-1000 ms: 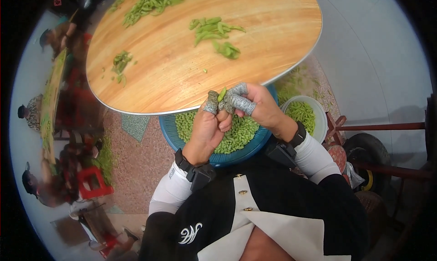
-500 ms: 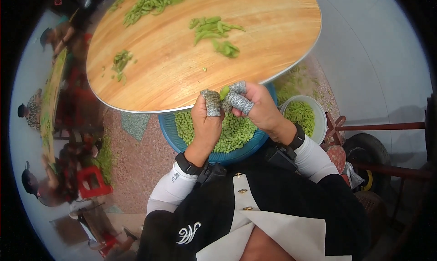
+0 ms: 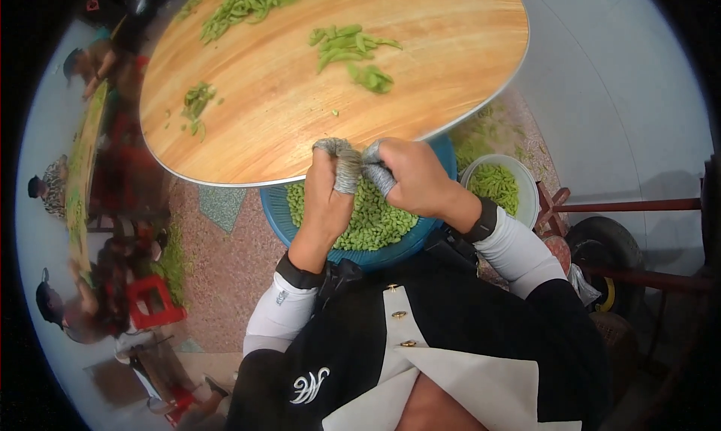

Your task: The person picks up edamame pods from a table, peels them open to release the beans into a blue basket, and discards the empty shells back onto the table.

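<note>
My left hand and my right hand meet just off the near edge of the table, thumbs side by side and fingers curled in. Grey knitted finger covers wrap the thumbs and some fingers. Both hands are closed; whatever they pinch is hidden. Beneath them stands a blue basin holding many shelled green beans. On the round wood-grain table, two small heaps of green pods lie beyond my hands. A larger pile of pods sits at the far side, with a smaller green heap at the left.
Right of the basin stands a white bucket with green pods in it. Farther right are a black tyre and a reddish bar. At the left, several people sit along another table, near a red stool.
Half a second ago a green pod showed between my fingertips; now it is out of sight. Both hands have turned inward, their fingers curled more tightly, and the left has shifted slightly left.
</note>
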{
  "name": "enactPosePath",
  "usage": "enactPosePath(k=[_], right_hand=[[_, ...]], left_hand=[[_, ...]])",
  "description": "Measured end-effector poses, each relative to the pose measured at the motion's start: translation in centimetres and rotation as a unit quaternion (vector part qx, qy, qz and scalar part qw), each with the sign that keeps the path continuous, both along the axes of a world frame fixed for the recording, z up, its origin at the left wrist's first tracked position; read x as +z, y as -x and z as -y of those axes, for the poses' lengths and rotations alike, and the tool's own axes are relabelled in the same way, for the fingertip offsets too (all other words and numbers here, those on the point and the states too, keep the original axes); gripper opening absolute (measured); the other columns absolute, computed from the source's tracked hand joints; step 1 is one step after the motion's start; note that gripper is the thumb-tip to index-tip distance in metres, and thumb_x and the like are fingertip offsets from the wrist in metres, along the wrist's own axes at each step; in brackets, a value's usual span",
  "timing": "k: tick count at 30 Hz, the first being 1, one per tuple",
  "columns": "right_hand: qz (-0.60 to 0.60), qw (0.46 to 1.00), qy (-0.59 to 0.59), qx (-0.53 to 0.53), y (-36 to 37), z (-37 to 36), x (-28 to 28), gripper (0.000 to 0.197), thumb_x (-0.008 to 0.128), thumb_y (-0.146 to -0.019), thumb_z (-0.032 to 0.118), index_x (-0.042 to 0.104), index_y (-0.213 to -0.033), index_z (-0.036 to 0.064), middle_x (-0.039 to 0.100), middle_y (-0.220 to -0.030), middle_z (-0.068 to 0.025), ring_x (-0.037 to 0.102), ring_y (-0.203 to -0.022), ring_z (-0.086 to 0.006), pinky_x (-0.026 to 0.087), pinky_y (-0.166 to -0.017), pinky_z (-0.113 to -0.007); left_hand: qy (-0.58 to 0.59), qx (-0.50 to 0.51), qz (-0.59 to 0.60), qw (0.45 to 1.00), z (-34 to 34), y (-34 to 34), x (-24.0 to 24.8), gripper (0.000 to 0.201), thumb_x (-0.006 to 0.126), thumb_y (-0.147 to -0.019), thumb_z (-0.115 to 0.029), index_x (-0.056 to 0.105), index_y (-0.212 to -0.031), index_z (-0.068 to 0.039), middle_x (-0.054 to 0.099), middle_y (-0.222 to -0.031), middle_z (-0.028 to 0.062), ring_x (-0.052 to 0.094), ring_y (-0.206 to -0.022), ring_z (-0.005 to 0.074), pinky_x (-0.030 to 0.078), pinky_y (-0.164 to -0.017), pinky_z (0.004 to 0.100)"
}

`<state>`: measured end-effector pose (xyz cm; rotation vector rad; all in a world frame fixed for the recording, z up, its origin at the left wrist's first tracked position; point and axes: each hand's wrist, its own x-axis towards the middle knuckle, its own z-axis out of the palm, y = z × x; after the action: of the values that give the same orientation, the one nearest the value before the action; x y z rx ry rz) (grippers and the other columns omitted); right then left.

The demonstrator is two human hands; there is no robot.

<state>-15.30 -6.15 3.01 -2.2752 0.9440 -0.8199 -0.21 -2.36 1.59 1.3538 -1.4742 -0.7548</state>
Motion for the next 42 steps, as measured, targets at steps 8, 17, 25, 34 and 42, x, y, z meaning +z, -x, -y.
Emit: enactPosePath(k=[8, 17, 25, 34, 42], right_hand=[[0.074, 0.986, -0.101, 0.111, 0.7, 1.4, -0.4, 0.012, 0.055, -0.063, 0.003, 0.050, -0.073, -0.0009, 0.052, -0.064, -0.0138, 0.053, -0.060, -0.0260, 0.041, -0.054, -0.036], [0.215, 0.808, -0.525, 0.158, 0.9, 1.8, 0.3, 0.010, 0.055, -0.079, 0.010, 0.054, -0.079, 0.0002, 0.054, -0.068, 0.0017, 0.050, -0.059, -0.0105, 0.040, -0.054, -0.024], [0.106, 0.985, -0.060, 0.125, 0.6, 1.1, -0.7, 0.009, 0.053, -0.066, 0.001, 0.051, -0.074, 0.0006, 0.055, -0.067, -0.0131, 0.055, -0.063, -0.0281, 0.042, -0.054, -0.032], [0.295, 0.860, -0.415, 0.032, 1.3, -0.5, 0.4, 0.012, 0.054, -0.081, 0.010, 0.056, -0.087, -0.0008, 0.056, -0.068, -0.0034, 0.048, -0.054, -0.0065, 0.039, -0.048, -0.021], [0.288, 0.810, -0.510, 0.031, 0.9, -1.3, 0.9, 0.010, 0.051, -0.083, 0.012, 0.056, -0.081, 0.0033, 0.053, -0.061, 0.0018, 0.045, -0.051, -0.0023, 0.033, -0.043, -0.015]], left_hand=[[-0.017, -0.100, -0.164, 0.981, -0.4, 0.3, -1.1, 0.019, 0.043, -0.087, -0.013, 0.038, -0.104, -0.005, 0.045, -0.076, 0.0001, 0.039, -0.055, 0.0049, 0.033, -0.048, 0.0189], [-0.074, -0.117, -0.350, 0.927, -1.1, 0.7, -0.5, 0.019, 0.041, -0.089, -0.014, 0.037, -0.106, -0.009, 0.046, -0.074, 0.0007, 0.039, -0.054, 0.0053, 0.034, -0.048, 0.0181], [-0.156, -0.139, -0.226, 0.952, -1.0, -0.9, 1.1, 0.014, 0.042, -0.088, -0.010, 0.043, -0.100, -0.004, 0.049, -0.071, 0.0013, 0.046, -0.059, 0.0071, 0.039, -0.051, 0.0198], [-0.097, -0.084, -0.303, 0.944, -1.7, -1.7, 0.1, 0.015, 0.052, -0.081, -0.001, 0.051, -0.096, 0.001, 0.059, -0.079, 0.0068, 0.058, -0.069, 0.0132, 0.048, -0.063, 0.0247], [-0.072, -0.086, -0.305, 0.946, -1.8, -1.1, -0.2, 0.020, 0.054, -0.080, 0.000, 0.053, -0.100, 0.003, 0.060, -0.089, 0.0082, 0.059, -0.076, 0.0145, 0.050, -0.068, 0.0252]])
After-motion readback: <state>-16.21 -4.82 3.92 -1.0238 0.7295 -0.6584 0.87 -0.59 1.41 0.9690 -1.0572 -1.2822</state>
